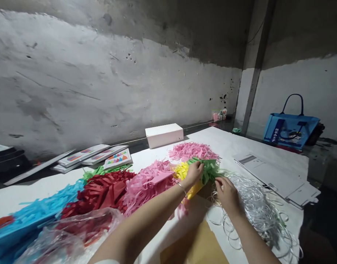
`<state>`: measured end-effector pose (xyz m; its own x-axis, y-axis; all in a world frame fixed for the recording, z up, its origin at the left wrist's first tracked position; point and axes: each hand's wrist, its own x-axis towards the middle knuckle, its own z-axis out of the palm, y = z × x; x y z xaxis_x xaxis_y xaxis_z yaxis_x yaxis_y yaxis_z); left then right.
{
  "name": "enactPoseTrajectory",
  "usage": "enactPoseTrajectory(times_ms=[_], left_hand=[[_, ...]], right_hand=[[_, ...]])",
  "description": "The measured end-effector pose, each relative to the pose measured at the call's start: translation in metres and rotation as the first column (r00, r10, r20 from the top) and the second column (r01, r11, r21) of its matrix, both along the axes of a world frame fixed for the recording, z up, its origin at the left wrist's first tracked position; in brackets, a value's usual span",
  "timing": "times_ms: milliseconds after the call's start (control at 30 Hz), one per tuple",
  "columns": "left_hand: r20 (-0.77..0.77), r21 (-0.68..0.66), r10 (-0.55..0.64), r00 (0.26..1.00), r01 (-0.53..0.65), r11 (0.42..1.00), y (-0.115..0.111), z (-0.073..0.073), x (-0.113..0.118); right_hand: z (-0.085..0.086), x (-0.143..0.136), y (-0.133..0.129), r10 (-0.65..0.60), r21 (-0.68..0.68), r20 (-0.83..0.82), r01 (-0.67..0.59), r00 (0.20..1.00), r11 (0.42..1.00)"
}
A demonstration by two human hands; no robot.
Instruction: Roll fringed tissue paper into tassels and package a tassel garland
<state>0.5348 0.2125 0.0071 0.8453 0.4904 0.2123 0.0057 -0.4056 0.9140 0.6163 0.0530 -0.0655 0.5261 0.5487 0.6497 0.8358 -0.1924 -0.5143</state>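
Left hand (195, 173) pinched the green fringe (210, 169); right hand (229, 194) was at its near edge, grip unclear. A light fingertip hold with strips kept parallel seemed best, clear of the silvery string (256, 198), which could snag. Fringe looked thin, papery, cut into narrow strips, a bit ruffled; sat over the white-covered desk (226, 145), between yellow strips (181, 170) and string.
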Motion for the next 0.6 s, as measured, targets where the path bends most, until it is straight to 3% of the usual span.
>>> enactPoseTrajectory(times_ms=[167,333,467,600], left_hand=[[0.106,-0.357,0.033,0.994,0.008,0.934,-0.028,-0.007,-0.03],[0.138,-0.673,0.033,0.99,0.069,0.737,-0.043,-0.025,-0.046],[0.187,-0.777,0.084,0.979,0.095,0.622,-0.041,-0.034,-0.046],[0.215,-0.815,0.12,0.969,0.111,0.569,-0.04,-0.041,-0.047]], right_hand=[[0.014,-0.023,0.007,0.102,0.146,-0.035,-0.096,0.994,0.985],[0.014,-0.029,0.008,0.181,0.157,-0.132,-0.16,0.975,0.975],[0.024,-0.033,0.004,0.221,0.133,-0.138,-0.203,0.965,0.97],[0.036,-0.045,-0.006,0.395,0.056,-0.1,-0.391,0.913,0.919]])
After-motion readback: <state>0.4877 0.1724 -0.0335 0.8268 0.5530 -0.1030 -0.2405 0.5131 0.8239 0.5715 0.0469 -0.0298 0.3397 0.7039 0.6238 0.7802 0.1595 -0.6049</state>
